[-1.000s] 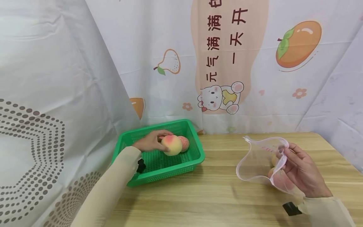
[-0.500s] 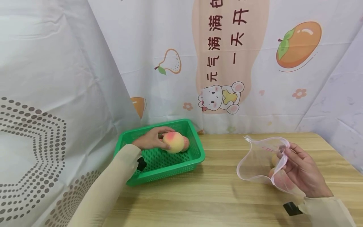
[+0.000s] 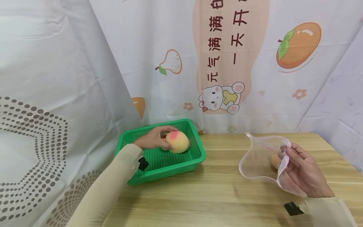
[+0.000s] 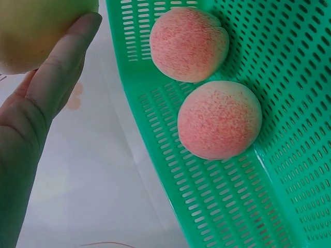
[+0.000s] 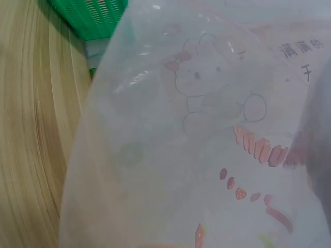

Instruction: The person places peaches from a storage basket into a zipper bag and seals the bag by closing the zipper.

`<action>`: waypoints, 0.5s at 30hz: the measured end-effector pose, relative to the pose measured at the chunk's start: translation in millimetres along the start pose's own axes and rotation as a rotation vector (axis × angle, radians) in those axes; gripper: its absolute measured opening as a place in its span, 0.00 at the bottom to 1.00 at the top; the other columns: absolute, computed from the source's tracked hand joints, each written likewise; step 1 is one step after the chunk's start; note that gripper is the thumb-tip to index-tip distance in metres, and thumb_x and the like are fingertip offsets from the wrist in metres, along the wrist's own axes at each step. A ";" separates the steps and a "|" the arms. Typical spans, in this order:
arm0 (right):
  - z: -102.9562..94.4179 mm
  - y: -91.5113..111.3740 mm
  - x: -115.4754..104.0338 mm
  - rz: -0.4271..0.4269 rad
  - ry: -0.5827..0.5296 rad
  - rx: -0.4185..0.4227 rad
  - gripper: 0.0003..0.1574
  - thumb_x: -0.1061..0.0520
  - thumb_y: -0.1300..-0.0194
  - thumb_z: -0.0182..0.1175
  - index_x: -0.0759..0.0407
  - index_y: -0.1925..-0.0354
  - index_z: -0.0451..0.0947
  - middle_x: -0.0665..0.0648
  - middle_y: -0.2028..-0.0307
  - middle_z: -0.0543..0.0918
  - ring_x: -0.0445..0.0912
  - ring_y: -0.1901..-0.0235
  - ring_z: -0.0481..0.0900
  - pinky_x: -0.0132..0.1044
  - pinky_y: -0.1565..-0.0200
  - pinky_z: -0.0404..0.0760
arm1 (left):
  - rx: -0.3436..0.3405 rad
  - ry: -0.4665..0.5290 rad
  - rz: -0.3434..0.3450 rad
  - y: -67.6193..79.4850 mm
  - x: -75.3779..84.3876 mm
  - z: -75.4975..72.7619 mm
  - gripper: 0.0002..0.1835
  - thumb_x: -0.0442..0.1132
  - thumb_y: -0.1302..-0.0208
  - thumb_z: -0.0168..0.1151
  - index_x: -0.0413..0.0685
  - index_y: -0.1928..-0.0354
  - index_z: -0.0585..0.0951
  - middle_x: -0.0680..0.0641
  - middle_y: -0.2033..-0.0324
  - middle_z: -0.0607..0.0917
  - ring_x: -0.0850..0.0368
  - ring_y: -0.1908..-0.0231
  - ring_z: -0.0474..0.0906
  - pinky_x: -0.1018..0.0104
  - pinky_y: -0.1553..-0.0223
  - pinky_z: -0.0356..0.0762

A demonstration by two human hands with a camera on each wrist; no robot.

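Left hand (image 3: 154, 138): your thumb and fingers are clamped on a peach, gripping it from its left side, over the basket.
Held peach (image 3: 178, 143): pale yellow with a red blush on top, it sits above the right half of the basket, toward the far right corner, and hides much of the fruit behind it.
Green basket (image 3: 170, 171): perforated plastic, set near the table's far left corner, its far rim close to the backdrop.
First pink peach (image 4: 189, 44): it lies in the basket just beside its neighbour, as your left wrist view shows.
Second pink peach (image 4: 220, 120): speckled, also in the basket; both lie along one wall.
Right hand (image 3: 306, 170): your thumb and fingertips are together, pinching a gathered part of the bag's rim.
Translucent bag (image 3: 258, 160): its pink-edged mouth spreads wide over the right half of the table, facing left toward the basket, with a small pull (image 3: 248, 135) at its far left corner. Your right wrist view is mostly filled by its sheer, red-printed side.
Yellow fruit (image 3: 275, 160): it shows by the bag, near your right fingers; you cannot tell whether it lies inside or behind.
Wood-grain table (image 3: 212, 195): it carries the basket on the left and the bag on the right, well apart.
Backdrop (image 3: 175, 94): white cloth with fruit prints, hanging beyond the table's far edge.
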State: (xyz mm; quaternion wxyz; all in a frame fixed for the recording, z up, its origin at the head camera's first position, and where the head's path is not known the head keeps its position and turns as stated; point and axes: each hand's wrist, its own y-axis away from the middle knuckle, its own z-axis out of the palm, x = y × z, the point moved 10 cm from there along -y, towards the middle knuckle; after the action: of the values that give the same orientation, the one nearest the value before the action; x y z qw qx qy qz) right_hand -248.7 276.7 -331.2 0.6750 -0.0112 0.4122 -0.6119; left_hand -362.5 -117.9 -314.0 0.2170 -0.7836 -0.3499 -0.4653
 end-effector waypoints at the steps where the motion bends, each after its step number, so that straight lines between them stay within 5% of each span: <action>1: -0.3 0.1 0.1 0.000 -0.004 0.003 0.28 0.70 0.21 0.24 0.74 0.43 0.72 0.64 0.51 0.79 0.52 0.54 0.82 0.36 0.53 0.83 | -0.001 0.006 -0.006 0.4 0.4 0.6 0.31 0.33 0.44 0.74 0.50 0.37 0.76 0.43 0.40 0.75 0.41 0.45 0.76 0.49 0.57 0.84; 15: 0.0 0.0 1.0 0.007 -0.046 -0.007 0.30 0.70 0.22 0.22 0.76 0.43 0.71 0.66 0.50 0.78 0.53 0.52 0.81 0.36 0.51 0.82 | -0.002 -0.030 0.024 -2.8 12.3 9.8 0.32 0.32 0.45 0.74 0.49 0.37 0.76 0.44 0.39 0.74 0.41 0.45 0.77 0.51 0.55 0.83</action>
State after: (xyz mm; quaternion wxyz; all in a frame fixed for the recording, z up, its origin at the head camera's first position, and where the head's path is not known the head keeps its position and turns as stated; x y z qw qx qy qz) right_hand -248.8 275.9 -331.8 0.6863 -0.0262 0.3987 -0.6077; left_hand -355.0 -105.2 -307.7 0.2166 -0.7948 -0.3433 -0.4511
